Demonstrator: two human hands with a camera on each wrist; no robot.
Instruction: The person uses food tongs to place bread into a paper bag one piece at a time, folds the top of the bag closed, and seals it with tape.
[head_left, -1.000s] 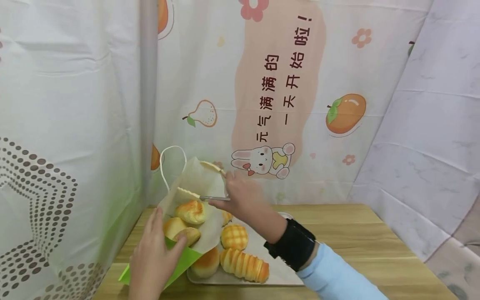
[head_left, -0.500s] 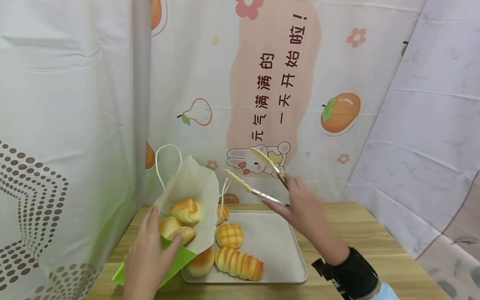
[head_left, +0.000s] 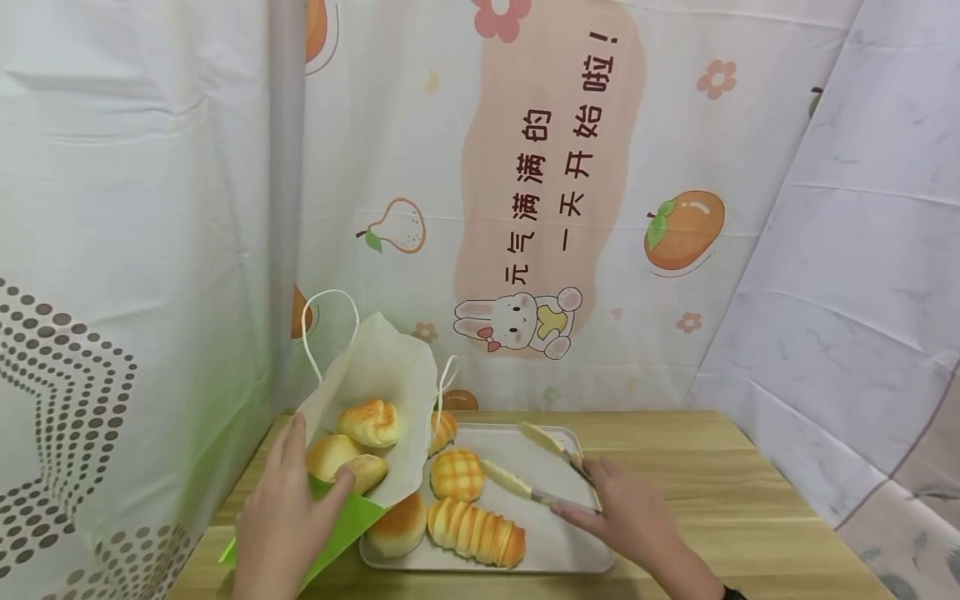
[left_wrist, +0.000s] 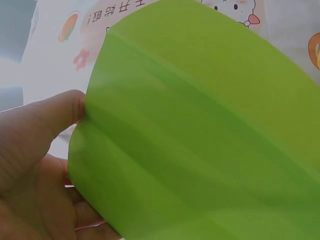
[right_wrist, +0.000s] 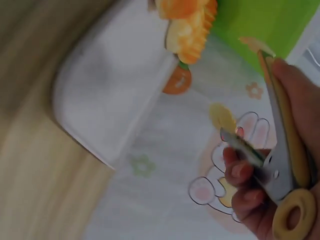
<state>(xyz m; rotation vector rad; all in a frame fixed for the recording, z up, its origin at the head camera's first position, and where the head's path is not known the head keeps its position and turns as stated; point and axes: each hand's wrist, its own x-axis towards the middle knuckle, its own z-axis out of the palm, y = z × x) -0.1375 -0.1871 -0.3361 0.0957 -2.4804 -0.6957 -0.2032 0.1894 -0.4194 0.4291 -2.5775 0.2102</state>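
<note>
My left hand point(head_left: 281, 517) grips the rim of a green paper bag point(head_left: 343, 527) with white handles, thumb on one side and fingers on the other. The bag leans with its mouth towards me, and several bread rolls point(head_left: 369, 423) lie inside. In the left wrist view the bag's green side point(left_wrist: 200, 125) fills most of the picture. My right hand point(head_left: 626, 510) holds food tongs point(head_left: 508, 480), their pale tips spread with nothing between them, over the tray. Nearest the tips is a round checkered bun point(head_left: 457, 475). A ridged spiral roll point(head_left: 476, 533) lies in front of it.
A pale rectangular tray point(head_left: 555, 560) sits on the wooden table point(head_left: 675, 467). On its left side are also a smooth bun point(head_left: 397, 527) and an orange-topped bread point(head_left: 444, 432), partly behind the bag. A printed curtain point(head_left: 420, 100) hangs behind.
My right hand drew the tongs out of the bag's mouth, swung right, then lowered them over the tray with tips apart. My left hand keeps holding the bag in nearly the same place.
</note>
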